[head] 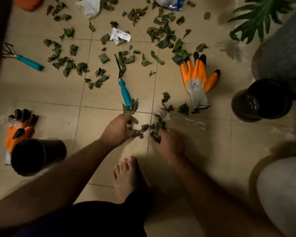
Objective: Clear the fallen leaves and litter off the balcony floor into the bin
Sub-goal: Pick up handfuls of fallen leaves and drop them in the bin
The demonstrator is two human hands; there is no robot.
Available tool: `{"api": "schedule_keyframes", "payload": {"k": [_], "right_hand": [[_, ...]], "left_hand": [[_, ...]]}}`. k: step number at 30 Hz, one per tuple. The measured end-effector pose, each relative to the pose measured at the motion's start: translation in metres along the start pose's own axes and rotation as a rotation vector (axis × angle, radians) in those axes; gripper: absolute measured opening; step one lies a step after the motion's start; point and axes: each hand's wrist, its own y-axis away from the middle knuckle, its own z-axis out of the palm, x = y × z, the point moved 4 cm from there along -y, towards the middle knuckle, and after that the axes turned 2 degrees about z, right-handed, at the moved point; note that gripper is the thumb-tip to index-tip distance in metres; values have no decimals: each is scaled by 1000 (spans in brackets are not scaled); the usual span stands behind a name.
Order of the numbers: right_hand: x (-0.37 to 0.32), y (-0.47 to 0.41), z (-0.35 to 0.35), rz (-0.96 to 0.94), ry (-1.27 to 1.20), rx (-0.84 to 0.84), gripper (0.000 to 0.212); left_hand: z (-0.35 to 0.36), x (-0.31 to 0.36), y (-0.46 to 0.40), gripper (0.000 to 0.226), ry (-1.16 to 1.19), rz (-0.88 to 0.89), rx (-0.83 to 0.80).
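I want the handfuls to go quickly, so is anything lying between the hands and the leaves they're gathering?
Nothing visible. The left hand and right hand are already on the small leaf pile between them. A clear plastic wrapper lies against the pile's far right side, and a teal-handled tool lies just beyond the left hand.

Both hands [120, 128] [167, 144] among floor leaves [152, 129]
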Motion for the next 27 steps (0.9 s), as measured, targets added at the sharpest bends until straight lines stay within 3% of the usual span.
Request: {"api": "schedule_keyframes", "payload": {"k": [3, 8, 10, 15, 18, 22, 27], "right_hand": [[5, -6, 14, -10, 13, 43, 42], [12, -5, 13, -91, -132, 232, 12], [19, -1, 12, -113, -284, 235, 9], [43, 6, 6, 23, -852, 123, 30], [48, 4, 1, 35, -985, 14, 33], [49, 4, -2, 72, -1209, -87, 29], [59, -2, -13, 165, -1408, 16, 22]], "left_hand": [[17, -8, -3, 43, -80, 1, 48], [45, -14, 10, 73, -131, -109, 126], [56, -12, 14, 66, -109, -130, 157], [68, -4, 12, 29, -29, -131, 192], [68, -1, 11, 11, 0, -67, 232], [67, -3, 12, 2, 49, -17, 272], [65, -2, 11, 14, 159, -27, 294]]}}
